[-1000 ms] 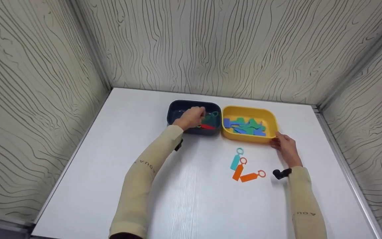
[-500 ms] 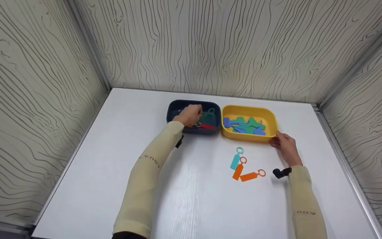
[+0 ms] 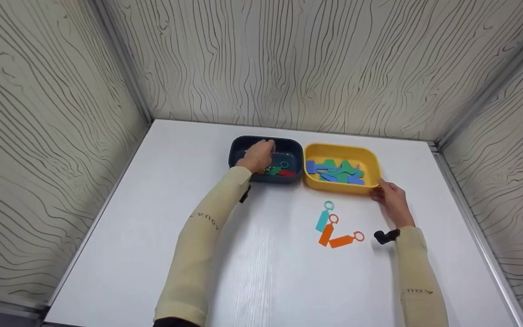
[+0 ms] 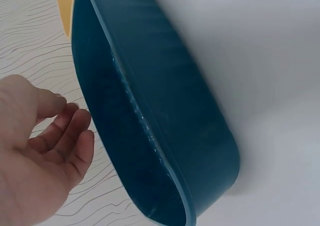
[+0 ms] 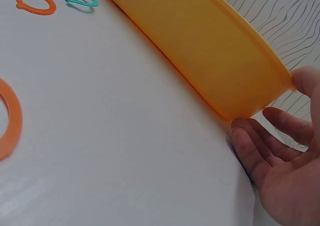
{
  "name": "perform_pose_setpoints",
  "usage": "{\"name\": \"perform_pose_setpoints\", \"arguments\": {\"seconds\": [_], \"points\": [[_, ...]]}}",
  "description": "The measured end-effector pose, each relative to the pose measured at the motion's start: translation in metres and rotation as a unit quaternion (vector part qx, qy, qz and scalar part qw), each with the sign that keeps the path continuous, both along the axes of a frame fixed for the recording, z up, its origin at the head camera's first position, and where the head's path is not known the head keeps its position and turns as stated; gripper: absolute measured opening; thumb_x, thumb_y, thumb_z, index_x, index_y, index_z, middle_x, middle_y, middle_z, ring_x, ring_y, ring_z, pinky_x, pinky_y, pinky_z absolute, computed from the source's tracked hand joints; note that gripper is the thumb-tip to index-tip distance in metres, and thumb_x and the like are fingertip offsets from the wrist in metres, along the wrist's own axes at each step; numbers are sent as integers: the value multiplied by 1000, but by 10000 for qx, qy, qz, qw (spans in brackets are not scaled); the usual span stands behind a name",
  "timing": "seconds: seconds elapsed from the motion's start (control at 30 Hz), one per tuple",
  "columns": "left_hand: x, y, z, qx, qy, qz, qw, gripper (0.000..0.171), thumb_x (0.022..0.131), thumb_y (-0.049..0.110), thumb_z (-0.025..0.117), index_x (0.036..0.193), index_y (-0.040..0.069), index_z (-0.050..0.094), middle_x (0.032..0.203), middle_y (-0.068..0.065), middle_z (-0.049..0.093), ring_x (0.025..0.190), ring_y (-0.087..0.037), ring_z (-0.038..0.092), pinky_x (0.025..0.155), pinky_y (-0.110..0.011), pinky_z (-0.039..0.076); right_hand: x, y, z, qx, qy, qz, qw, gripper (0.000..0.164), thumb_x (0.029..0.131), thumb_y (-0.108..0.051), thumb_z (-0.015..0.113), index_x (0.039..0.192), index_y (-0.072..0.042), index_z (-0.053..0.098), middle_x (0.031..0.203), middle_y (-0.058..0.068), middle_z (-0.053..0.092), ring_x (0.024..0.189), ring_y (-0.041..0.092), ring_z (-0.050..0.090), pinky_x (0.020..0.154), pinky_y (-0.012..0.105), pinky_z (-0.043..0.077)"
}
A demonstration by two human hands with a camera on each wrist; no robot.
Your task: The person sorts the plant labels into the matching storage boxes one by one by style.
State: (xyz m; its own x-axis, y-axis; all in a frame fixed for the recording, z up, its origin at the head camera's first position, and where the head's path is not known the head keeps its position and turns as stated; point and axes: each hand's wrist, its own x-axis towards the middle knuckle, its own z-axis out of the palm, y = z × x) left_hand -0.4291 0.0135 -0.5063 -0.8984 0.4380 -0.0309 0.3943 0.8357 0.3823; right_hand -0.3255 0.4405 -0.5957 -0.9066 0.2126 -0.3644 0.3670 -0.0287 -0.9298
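Over the dark blue bin (image 3: pixel 266 179), my left hand (image 3: pixel 258 156) hovers with fingers loosely curled. The left wrist view shows nothing between its fingertips (image 4: pixel 75 108). Below it in the bin lie a green tag with a ring (image 3: pixel 276 170) and a red tag (image 3: pixel 286 173); other small pieces are partly hidden by the hand. At the near right corner of the yellow bin (image 3: pixel 341 187), my right hand (image 3: pixel 391 200) holds on, its thumb (image 5: pixel 302 78) at the rim and its fingers (image 5: pixel 250 146) at the lower edge.
Several flat blue and green pieces (image 3: pixel 336 172) lie in the yellow bin, which stands beside the dark one. A turquoise tag (image 3: pixel 322 220) and two orange tags, one upright (image 3: pixel 326 235) and one slanting (image 3: pixel 342 241), lie on the white table (image 3: pixel 261 272). Patterned walls (image 3: pixel 270 68) enclose the table.
The green tag that hung below my left hand has dropped into the dark blue bin, and the hand has let go of it. My right hand stays at the yellow bin.
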Motion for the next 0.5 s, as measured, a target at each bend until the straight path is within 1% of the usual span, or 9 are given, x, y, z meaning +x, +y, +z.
{"name": "perform_pose_setpoints", "arguments": {"seconds": [0.13,0.2,0.27,0.33,0.5], "points": [[3,3,1,7,75,-77,9999,28,97,5,52,125,5,58,120,-12,62,111,-25,61,96,-38,51,6,-5,12,97,-80,116,9999,70,98,-49,51,144,2,35,114,4,59,107,15,63,102,29,49],[5,6,1,40,214,-169,9996,26,99,7,50,123,6,59,119,-12,63,110,-25,61,94,-38,52,9,-8,17,103,-104,146,9998,69,100,-47,50,145,2,34,115,5,59,109,16,63,105,31,47],[7,9,0,86,392,-276,9988,24,100,10,48,122,6,59,117,-12,64,107,-25,62,92,-37,53,10,-9,19,113,-97,154,9998,68,100,-47,50,144,2,35,115,5,59,108,16,63,105,30,48],[10,12,-2,131,584,-356,9976,23,101,12,47,121,7,59,115,-11,64,104,-25,63,90,-37,53,10,-9,18,89,-77,136,9998,65,100,-46,50,142,2,37,113,4,60,106,15,64,102,29,49],[18,22,-7,129,920,-540,9942,23,102,18,46,121,10,56,112,-8,65,99,-22,64,86,-35,55,4,-5,8,-310,214,-36,9993,50,98,-41,56,124,1,46,97,1,66,93,14,68,92,27,55]]}}
